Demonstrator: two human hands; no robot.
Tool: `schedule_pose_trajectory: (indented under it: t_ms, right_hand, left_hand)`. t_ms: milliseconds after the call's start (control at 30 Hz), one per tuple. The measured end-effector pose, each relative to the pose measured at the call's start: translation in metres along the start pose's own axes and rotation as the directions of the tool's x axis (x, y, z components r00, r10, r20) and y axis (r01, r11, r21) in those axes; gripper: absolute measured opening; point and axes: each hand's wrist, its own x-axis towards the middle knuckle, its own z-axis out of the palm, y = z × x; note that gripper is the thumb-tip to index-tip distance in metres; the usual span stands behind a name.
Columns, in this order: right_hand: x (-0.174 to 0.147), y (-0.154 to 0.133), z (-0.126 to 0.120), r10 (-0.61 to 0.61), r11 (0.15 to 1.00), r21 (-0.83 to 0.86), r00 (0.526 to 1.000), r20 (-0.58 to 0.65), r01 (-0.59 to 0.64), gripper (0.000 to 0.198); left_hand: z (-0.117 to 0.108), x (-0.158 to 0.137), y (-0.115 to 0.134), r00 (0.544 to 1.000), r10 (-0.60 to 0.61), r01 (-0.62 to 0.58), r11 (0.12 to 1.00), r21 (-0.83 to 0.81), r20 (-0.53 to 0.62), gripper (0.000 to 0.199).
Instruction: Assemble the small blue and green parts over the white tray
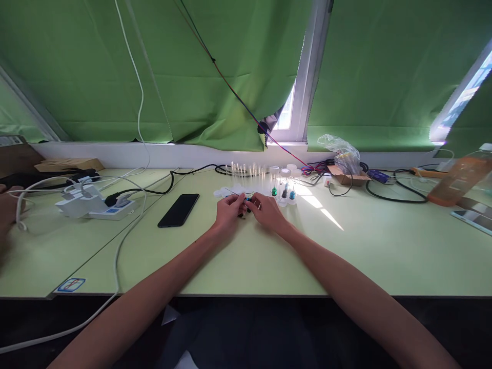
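Observation:
Both my hands meet over the table point(246, 261), fingertips close together. My left hand point(229, 210) is closed in a pinch, with a thin needle-like piece sticking out near its fingers. My right hand point(266, 210) pinches at the same spot, where small dark and blue pieces show; the fingers hide most of them. Just beyond stand several clear tubes point(249, 177), open at the top. White round caps point(226, 191) lie behind my left hand. To the right are clear containers holding a green-based needle point(274, 191), a black-based one point(284, 193) and a blue-based one point(292, 195).
A black phone point(179, 210) lies left of my hands, near a white power strip point(109, 209) with cables. Another person's hand point(7, 205) is at the left edge. Rightward are a small cardboard box point(348, 177), a bottle of orange liquid point(459, 177) and another phone point(474, 220).

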Motion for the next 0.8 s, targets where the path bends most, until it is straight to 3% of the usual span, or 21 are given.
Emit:
schedule_pose_trajectory:
  t_ms: [167, 467, 800]
  right_hand:
    - [-0.001, -0.003, -0.001, 0.046, 0.999, 0.017, 0.997, -0.067, -0.045, 0.036]
    - [0.000, -0.004, -0.002, 0.058, 0.996, 0.071, 0.986, -0.155, -0.048, 0.029]
    - [0.001, 0.002, -0.004, -0.017, 0.999, 0.038, 0.980, -0.197, 0.025, 0.029]
  left_hand:
    - [0.002, -0.001, 0.002, 0.999, -0.013, 0.013, 1.000, 0.014, -0.041, 0.031]
    - [0.009, -0.013, 0.010, 0.977, 0.164, -0.196, 0.938, 0.285, 0.133, 0.031]
    - [0.011, -0.017, 0.003, 0.947, 0.260, -0.312, 0.880, 0.357, 0.186, 0.023]
